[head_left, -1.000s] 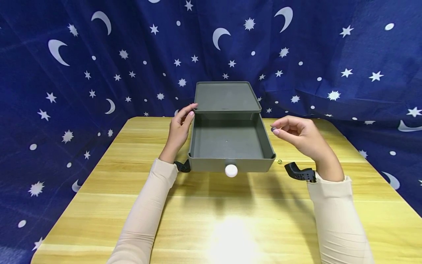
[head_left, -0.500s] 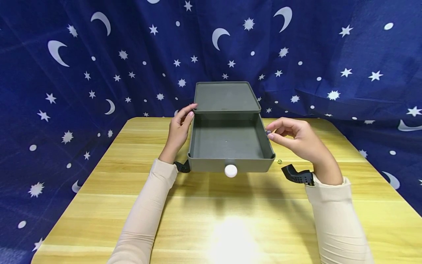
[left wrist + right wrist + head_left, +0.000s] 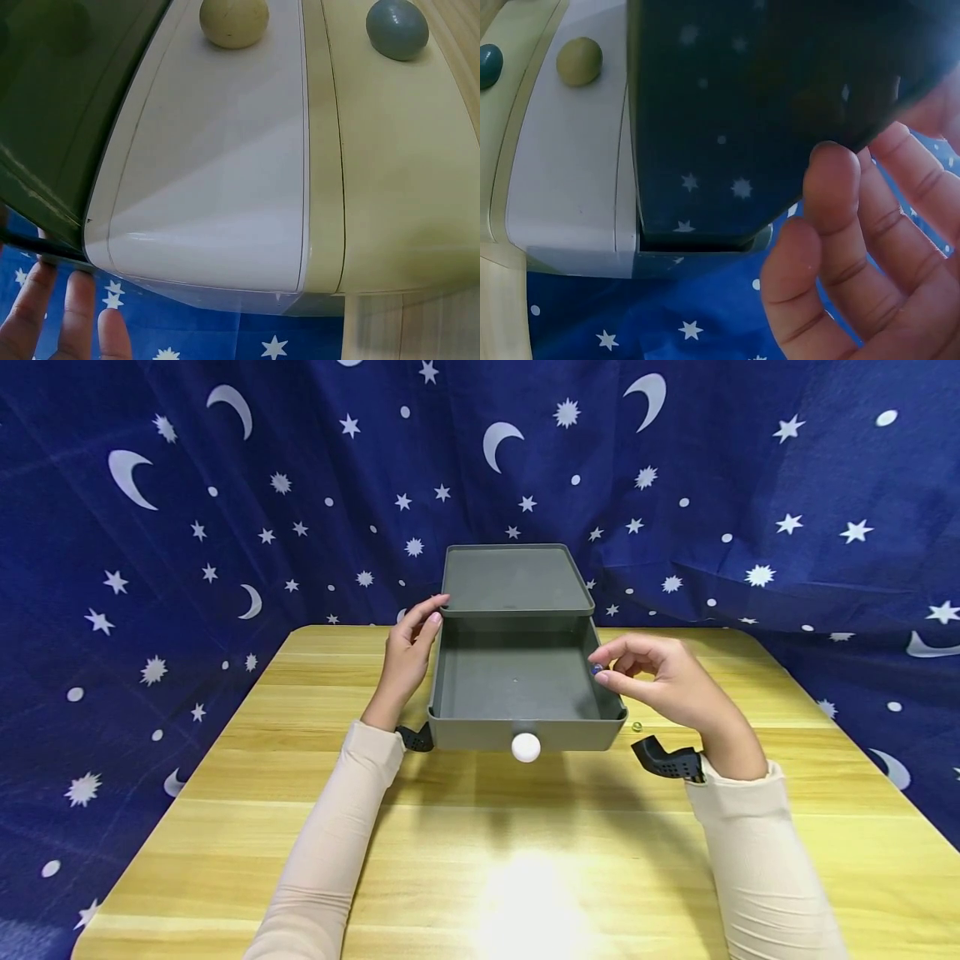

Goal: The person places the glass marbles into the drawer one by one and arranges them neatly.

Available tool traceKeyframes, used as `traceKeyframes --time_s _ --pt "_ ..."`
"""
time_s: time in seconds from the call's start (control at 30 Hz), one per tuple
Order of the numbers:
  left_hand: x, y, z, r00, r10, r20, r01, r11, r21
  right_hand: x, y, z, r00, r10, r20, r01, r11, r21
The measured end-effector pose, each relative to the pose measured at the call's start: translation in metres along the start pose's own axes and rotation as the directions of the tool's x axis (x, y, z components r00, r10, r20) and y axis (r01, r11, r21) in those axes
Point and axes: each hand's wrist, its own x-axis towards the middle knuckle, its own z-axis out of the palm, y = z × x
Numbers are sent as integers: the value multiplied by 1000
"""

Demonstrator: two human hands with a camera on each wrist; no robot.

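Observation:
A small drawer cabinet stands mid-table, its grey top drawer (image 3: 517, 685) pulled out toward me, with a white knob (image 3: 526, 747). My left hand (image 3: 408, 652) rests against the cabinet's left side, index fingertip at the edge of the tray-like top (image 3: 517, 578). Over the drawer's right wall, my right hand (image 3: 663, 681) pinches a blue marble (image 3: 597, 668) between thumb and fingertips. From the right wrist, the fingers (image 3: 832, 187) show beside the dark drawer side, and the marble is hidden. A greenish marble (image 3: 637, 727) appears on the table right of the drawer.
Below the open drawer are a white drawer (image 3: 210, 165) with a yellowish knob (image 3: 234, 19) and a pale yellow drawer (image 3: 397, 165) with a grey-blue knob (image 3: 397, 30). A blue star-and-moon curtain (image 3: 360, 468) hangs behind the wooden table (image 3: 300, 860).
My right hand has moved left with the blue marble, from outside the drawer to over its right wall. The left hand and the cabinet have stayed put.

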Motion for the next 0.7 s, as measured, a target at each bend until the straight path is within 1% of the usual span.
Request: traceKeyframes --time_s 0.13,0.43,0.7 --pt "0 -1 0 1000 0 -4 0 1000 -2 1 2 2 1000 -7 -1 7 1000 8" --pt "0 -1 0 1000 -3 -5 3 1000 -10 2 1 5 1000 13 2 -13 1000 8" --pt "1 -1 1 1000 11 -8 -11 1000 -12 2 2 4 1000 17 7 -17 1000 7"
